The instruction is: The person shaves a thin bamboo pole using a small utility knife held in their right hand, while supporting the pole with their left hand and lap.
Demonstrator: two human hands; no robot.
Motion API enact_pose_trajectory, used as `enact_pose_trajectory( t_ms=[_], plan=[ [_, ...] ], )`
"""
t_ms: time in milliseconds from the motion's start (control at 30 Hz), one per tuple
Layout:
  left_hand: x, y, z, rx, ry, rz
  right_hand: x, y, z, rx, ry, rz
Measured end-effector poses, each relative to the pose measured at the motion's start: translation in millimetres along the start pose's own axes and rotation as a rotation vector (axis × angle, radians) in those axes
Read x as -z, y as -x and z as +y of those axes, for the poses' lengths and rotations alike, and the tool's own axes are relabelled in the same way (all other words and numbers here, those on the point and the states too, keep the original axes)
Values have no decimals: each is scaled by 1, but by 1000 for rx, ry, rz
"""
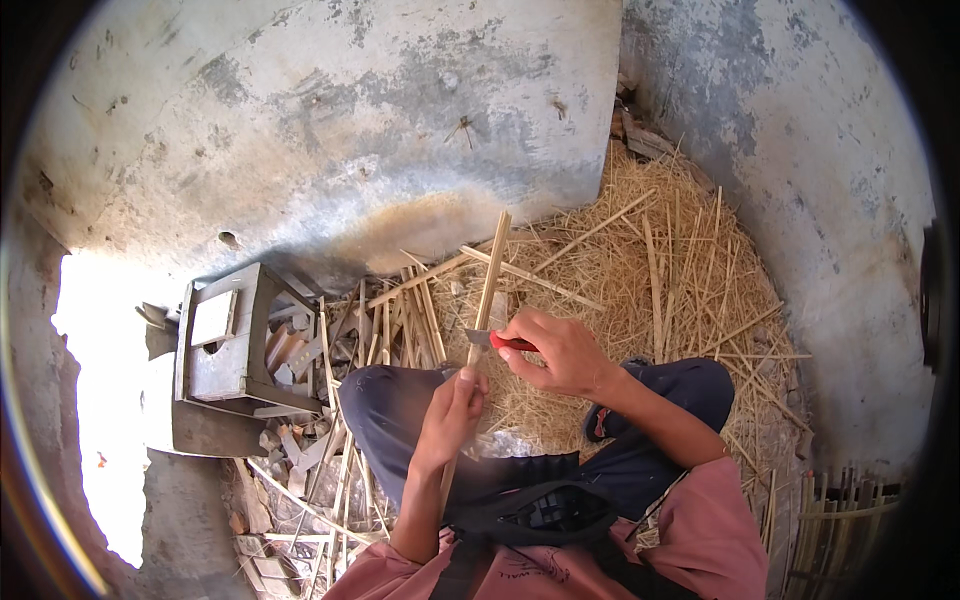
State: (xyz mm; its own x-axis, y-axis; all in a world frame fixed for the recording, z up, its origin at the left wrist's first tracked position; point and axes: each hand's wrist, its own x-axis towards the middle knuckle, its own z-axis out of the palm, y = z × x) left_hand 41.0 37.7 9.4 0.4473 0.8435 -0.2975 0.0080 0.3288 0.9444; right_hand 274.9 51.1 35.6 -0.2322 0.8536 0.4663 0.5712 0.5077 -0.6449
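My left hand [452, 413] is wrapped round a long, pale split-bamboo strip [491, 280], which stands up steeply in front of me. Its lower end runs down along my left forearm. In my right hand [557, 350] is a knife with a red handle [516, 344], fingers closed about the grip. The short grey blade [479, 337] lies across the strip, just above my left thumb, and appears to touch it. Both hands are over the gap between my bent knees.
Straw-like shavings [620, 290] and loose strips cover the floor ahead and to the right. On the left, a wooden box frame [222, 345] lies beside rubble and offcuts [300, 445]. Worn plaster walls [400, 120] stand close around. A slatted bundle [845, 525] is at lower right.
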Motion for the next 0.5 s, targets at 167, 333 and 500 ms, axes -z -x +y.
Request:
enact_pose_trajectory(
  t_ms=[167,333,500],
  plan=[
    [-3,-1,3,-56,-100,12,-1,2,4,18,17,-29],
    [-6,0,4,-88,-173,28,-3,2,5,31,-10,-10],
    [-6,1,5,-67,-195,21,2,1,3,26,-24,-13]
  ],
)
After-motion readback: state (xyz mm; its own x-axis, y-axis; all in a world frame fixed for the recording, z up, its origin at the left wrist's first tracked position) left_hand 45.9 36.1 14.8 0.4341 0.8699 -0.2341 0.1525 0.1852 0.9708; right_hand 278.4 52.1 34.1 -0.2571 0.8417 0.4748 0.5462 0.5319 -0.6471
